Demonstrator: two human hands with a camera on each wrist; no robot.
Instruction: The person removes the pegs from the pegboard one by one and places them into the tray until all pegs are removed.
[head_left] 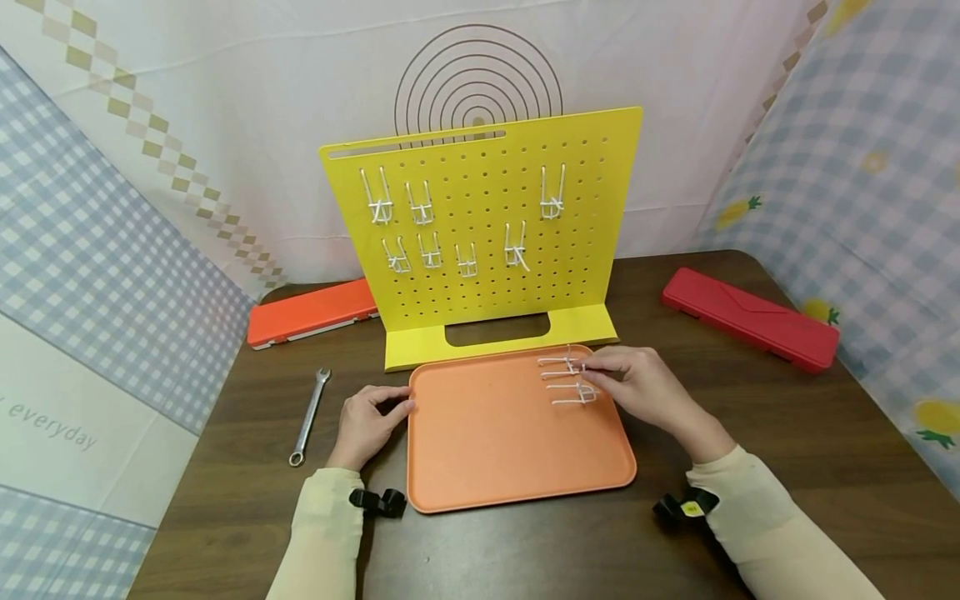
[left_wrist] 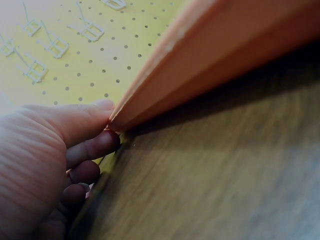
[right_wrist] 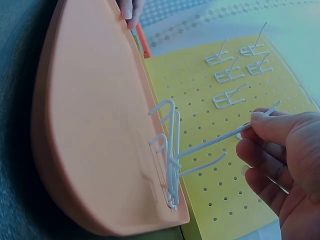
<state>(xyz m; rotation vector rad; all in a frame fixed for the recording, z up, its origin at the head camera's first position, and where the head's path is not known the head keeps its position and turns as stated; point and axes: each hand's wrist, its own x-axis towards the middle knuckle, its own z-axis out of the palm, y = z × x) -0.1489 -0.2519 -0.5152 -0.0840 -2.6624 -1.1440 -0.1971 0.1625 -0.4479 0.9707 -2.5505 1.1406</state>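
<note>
An orange tray [head_left: 502,450] lies on the dark wooden table, its left rim pinched between the thumb and index finger of my left hand [head_left: 363,427]. Over the tray's far right corner, my right hand [head_left: 647,390] pinches the end of a white wire pegboard hook's rod [right_wrist: 212,141] between thumb and forefinger. Its other fingers curl loosely below. A second white hook [head_left: 576,394] lies on the tray just nearer to me. Behind the tray stands a yellow pegboard [head_left: 487,304] with several similar white hooks hung on it, most on its left side.
A combination wrench [head_left: 309,421] lies left of the tray. An orange-red case [head_left: 311,315] sits by the pegboard's left side, partly behind it. To the far right rests a dark red case [head_left: 750,321]. Patterned cloth [head_left: 315,125] hangs behind and at both sides.
</note>
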